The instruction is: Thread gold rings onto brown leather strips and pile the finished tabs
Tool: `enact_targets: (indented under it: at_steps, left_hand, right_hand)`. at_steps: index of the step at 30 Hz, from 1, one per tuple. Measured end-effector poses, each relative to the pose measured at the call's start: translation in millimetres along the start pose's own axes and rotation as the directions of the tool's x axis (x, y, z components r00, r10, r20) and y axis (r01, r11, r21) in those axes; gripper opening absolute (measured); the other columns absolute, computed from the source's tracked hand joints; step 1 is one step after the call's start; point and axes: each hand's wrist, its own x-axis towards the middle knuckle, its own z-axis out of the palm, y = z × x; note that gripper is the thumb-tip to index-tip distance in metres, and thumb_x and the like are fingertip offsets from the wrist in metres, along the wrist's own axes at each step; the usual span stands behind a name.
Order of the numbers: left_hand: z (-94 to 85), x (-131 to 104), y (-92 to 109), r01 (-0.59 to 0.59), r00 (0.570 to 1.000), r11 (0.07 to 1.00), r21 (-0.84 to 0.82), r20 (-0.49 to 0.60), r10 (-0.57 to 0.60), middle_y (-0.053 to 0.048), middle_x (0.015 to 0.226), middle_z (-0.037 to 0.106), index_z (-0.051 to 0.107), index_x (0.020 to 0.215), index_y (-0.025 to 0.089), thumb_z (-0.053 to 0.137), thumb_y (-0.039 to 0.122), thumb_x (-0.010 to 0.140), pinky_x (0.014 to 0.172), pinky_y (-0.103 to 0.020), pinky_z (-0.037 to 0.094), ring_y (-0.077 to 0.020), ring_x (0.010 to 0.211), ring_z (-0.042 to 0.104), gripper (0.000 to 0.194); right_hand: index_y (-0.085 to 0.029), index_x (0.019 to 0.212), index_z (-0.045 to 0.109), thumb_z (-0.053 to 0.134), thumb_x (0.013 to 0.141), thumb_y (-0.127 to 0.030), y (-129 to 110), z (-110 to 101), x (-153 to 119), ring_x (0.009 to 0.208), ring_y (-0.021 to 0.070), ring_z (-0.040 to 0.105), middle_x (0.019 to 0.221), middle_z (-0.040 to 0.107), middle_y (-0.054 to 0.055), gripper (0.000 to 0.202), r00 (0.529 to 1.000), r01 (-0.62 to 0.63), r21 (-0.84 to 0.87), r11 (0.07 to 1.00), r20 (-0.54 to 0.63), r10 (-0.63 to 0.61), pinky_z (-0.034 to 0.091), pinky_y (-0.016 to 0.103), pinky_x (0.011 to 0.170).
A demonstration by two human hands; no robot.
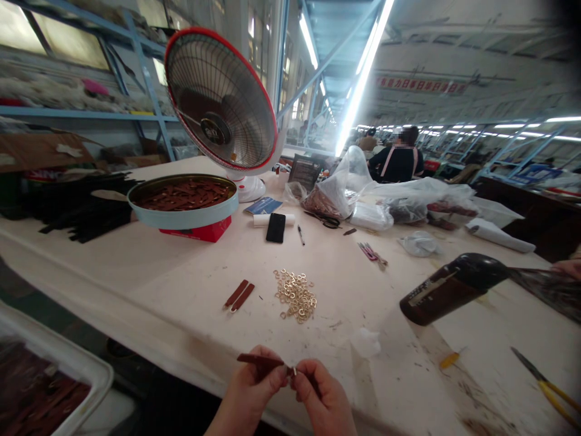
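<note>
Pinching brown leather strip between left hand and right hand.

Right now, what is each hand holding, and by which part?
Left hand pinches a brown strap near its right end; right hand pinches a small metal ring there.

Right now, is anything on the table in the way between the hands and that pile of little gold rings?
Nothing visible. The left hand and right hand hold a brown strip at the table's near edge. The bare tabletop runs straight up to the gold rings; two brown strips lie off to the left.
</note>
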Motion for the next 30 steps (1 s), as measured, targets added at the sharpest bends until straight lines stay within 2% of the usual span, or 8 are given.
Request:
enact_targets:
  at_steps: [12,16,18,20,23,25,27,30]
  left_hand:
    - [-1.7,-8.1,-2.3,-0.051,0.997,0.915,0.400,-0.030,0.069,-0.003,0.065,0.065,0.061,0.066,0.015,0.057,0.030,0.071,0.059,-0.023,0.044,-0.0187,0.064,0.058,0.017]
    - [0.5,-10.3,-4.5,-0.095,0.992,0.904,0.416,-0.033,0.120,-0.003,0.066,0.064,0.058,0.063,0.017,0.056,0.034,0.073,0.061,-0.024,0.042,-0.0181,0.065,0.055,0.020]
    - [0.2,-8.1,-6.3,-0.036,0.999,0.938,0.346,-0.027,0.048,-0.001,0.061,0.060,0.056,0.063,0.016,0.058,0.036,0.070,0.058,-0.024,0.041,-0.0163,0.060,0.052,0.021]
    - [-0.8,-5.1,-7.0,0.082,0.997,0.966,0.245,-0.017,-0.081,0.002,0.052,0.051,0.054,0.062,0.016,0.059,0.043,0.066,0.051,-0.023,0.036,-0.0128,0.051,0.045,0.027]
    - [-2.5,-2.9,-5.6,0.230,0.971,0.963,0.141,0.039,-0.237,0.006,0.047,0.042,0.051,0.062,0.016,0.059,0.052,0.063,0.045,-0.021,0.028,-0.0088,0.044,0.035,0.037]
    - [-2.8,-3.5,-4.3,0.267,0.955,0.955,0.127,0.101,-0.280,0.006,0.047,0.041,0.051,0.064,0.016,0.060,0.053,0.063,0.046,-0.020,0.025,-0.0082,0.044,0.034,0.038]
    - [-2.6,-4.7,-4.3,0.281,0.943,0.949,0.146,0.140,-0.300,0.007,0.047,0.040,0.051,0.066,0.015,0.059,0.050,0.064,0.046,-0.020,0.025,-0.0081,0.045,0.033,0.036]
    - [-2.3,-6.3,-6.0,0.240,0.945,0.948,0.207,0.175,-0.277,0.006,0.050,0.040,0.053,0.068,0.014,0.057,0.042,0.068,0.047,-0.020,0.027,-0.0085,0.047,0.033,0.028]
  right_hand:
    - [-0.019,0.069,0.049,0.040,0.082,-0.049,-3.8,1.6,-3.8,0.052,0.0098,0.039,0.057,0.044,-0.004,0.034,0.990,0.067,-0.185,0.980,0.132,-0.043,0.031,0.021,0.049]
    - [-0.019,0.061,0.046,0.042,0.083,-0.047,4.5,5.2,-4.0,0.052,0.0099,0.039,0.054,0.042,-0.004,0.035,0.998,0.069,-0.225,0.972,0.027,-0.065,0.032,0.021,0.050]
    - [-0.020,0.061,0.046,0.041,0.084,-0.047,6.7,4.2,-4.6,0.050,0.0101,0.039,0.051,0.042,-0.004,0.036,1.000,0.025,-0.194,0.981,0.022,-0.021,0.032,0.022,0.048]
    - [-0.020,0.067,0.051,0.042,0.083,-0.045,4.8,-1.5,-4.8,0.051,0.0112,0.044,0.054,0.048,-0.003,0.032,0.994,0.002,-0.162,0.987,0.111,0.016,0.036,0.022,0.050]
    - [-0.021,0.090,0.059,0.054,0.079,-0.034,-6.5,-15.9,-2.8,0.068,0.0152,0.054,0.076,0.059,0.003,0.017,0.963,0.192,-0.201,0.961,0.229,-0.144,0.043,0.025,0.064]
    - [-0.024,0.096,0.061,0.055,0.079,-0.026,-16.6,-24.1,0.0,0.078,0.0171,0.055,0.087,0.060,0.005,0.018,0.910,0.353,-0.262,0.898,0.321,-0.263,0.044,0.027,0.071]
    - [-0.024,0.090,0.064,0.052,0.082,-0.024,-24.7,-28.2,2.9,0.080,0.0171,0.055,0.086,0.060,0.005,0.015,0.863,0.431,-0.307,0.849,0.414,-0.288,0.043,0.027,0.072]
    - [-0.022,0.078,0.064,0.049,0.084,-0.025,-28.1,-26.9,5.1,0.074,0.0158,0.053,0.078,0.057,0.004,0.016,0.854,0.441,-0.338,0.832,0.443,-0.272,0.042,0.026,0.068]
